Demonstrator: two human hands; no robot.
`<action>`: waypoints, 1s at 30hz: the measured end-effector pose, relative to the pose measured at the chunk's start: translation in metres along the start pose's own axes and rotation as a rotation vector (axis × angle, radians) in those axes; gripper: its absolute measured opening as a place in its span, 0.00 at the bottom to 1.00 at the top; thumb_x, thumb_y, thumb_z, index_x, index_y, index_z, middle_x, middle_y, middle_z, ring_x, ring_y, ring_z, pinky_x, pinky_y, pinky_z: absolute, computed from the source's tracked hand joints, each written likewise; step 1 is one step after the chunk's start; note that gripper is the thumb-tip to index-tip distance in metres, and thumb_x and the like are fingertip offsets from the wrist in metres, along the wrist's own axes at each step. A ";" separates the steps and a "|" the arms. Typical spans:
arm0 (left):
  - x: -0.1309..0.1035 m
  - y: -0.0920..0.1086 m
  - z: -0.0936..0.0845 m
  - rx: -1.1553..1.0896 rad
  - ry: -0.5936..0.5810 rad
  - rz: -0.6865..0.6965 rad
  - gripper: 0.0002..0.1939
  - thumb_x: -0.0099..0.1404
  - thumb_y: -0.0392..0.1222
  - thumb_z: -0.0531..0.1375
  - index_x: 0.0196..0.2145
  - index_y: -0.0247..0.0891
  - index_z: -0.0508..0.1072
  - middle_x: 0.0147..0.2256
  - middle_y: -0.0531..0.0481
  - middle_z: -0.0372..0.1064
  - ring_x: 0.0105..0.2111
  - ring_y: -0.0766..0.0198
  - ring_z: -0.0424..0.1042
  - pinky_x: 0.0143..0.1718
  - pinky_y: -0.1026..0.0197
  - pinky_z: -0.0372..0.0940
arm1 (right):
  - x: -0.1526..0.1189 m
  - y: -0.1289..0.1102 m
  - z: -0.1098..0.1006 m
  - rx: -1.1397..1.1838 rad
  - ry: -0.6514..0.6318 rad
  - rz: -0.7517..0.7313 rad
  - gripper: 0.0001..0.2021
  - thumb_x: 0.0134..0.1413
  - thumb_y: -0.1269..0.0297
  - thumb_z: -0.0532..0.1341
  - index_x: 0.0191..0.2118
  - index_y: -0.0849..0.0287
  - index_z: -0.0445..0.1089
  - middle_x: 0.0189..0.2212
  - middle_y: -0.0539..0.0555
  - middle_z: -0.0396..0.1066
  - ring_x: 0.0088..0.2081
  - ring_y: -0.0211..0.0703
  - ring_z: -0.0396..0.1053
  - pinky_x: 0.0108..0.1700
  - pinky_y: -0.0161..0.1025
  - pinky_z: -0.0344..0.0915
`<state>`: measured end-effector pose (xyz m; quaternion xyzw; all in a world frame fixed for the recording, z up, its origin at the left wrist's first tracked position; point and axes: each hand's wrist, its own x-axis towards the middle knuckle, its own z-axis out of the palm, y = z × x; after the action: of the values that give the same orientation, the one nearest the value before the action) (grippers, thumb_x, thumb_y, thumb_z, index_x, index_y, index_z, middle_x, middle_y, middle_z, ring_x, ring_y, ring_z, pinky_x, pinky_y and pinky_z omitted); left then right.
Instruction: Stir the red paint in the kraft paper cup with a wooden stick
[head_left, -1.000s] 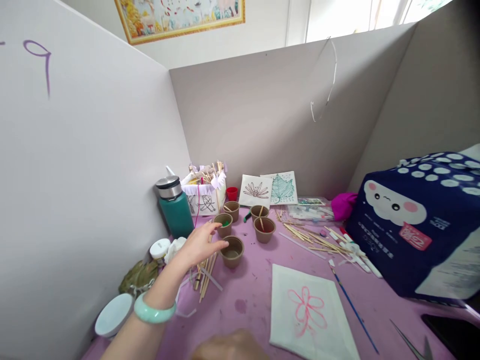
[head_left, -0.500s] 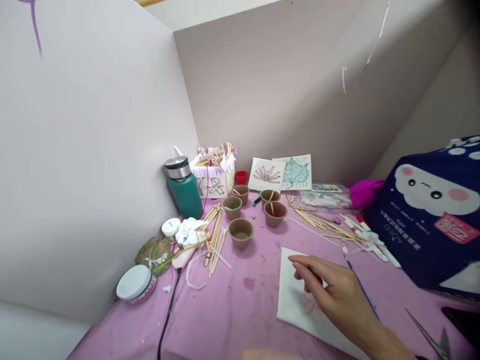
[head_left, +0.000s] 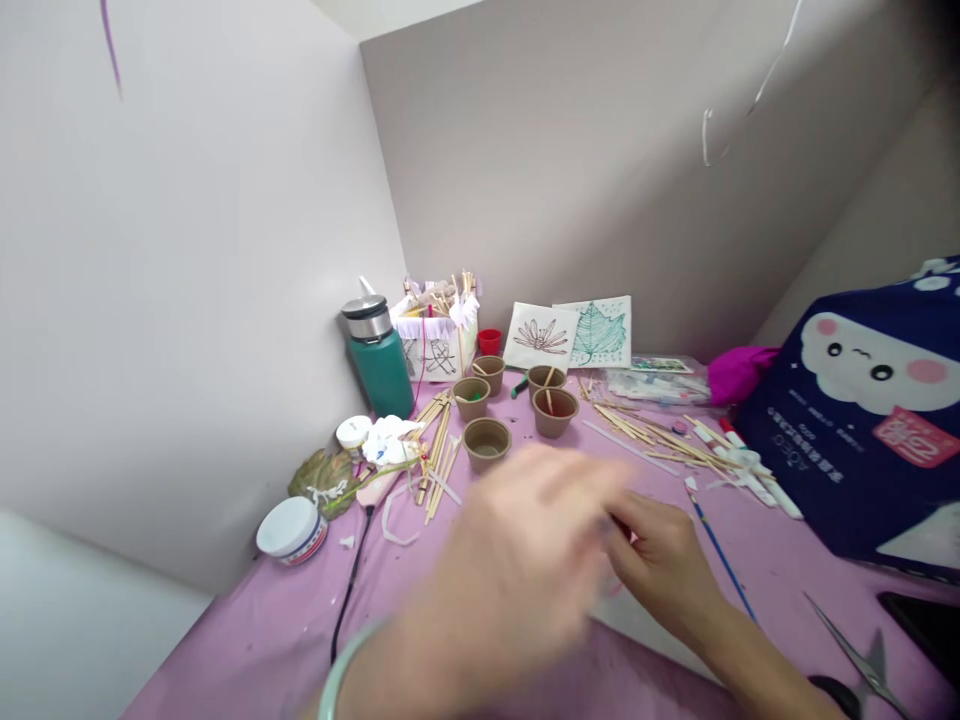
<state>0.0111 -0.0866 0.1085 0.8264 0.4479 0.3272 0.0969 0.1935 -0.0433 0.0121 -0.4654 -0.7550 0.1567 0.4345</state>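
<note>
My left hand [head_left: 517, 560], smeared by motion and with a pale green bangle [head_left: 341, 670] at the wrist, reaches across in front of me. Its fingers come up to my right hand [head_left: 660, 560], overlapping its fingertips in view; whether they touch is unclear. The right hand's fingers are pinched together, and whatever they hold is hidden. Beneath both hands lies a white sheet [head_left: 652, 635] with faint pink marks, now mostly covered. Right of the right hand rests a blue paintbrush [head_left: 720, 550]. An empty-looking brown cup [head_left: 487, 445] stands just beyond the left hand.
Brown cups with green [head_left: 471, 398] and red [head_left: 555, 412] contents stand farther back, near a teal bottle [head_left: 381, 370]. Thin wooden sticks [head_left: 667, 440] lie at right. Scissors [head_left: 862, 650] lie near the front right, beside a dark blue bag [head_left: 847, 480]. A white-lidded tub [head_left: 291, 530] sits left.
My left hand has swept in from the bottom edge up to my right hand, hiding much of the sheet. My right hand stays pinched over the sheet. The view has shifted slightly.
</note>
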 end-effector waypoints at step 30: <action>0.018 -0.088 0.027 0.088 -0.259 -0.460 0.46 0.48 0.45 0.64 0.63 0.46 0.51 0.56 0.44 0.62 0.53 0.50 0.64 0.51 0.53 0.61 | -0.028 0.023 0.035 0.011 -0.028 -0.287 0.09 0.60 0.72 0.53 0.43 0.59 0.69 0.26 0.51 0.71 0.25 0.37 0.68 0.29 0.35 0.59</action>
<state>-0.0241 -0.0173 0.0559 0.7414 0.6214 0.1683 0.1892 0.1836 -0.0490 -0.0370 -0.3479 -0.8190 0.1034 0.4444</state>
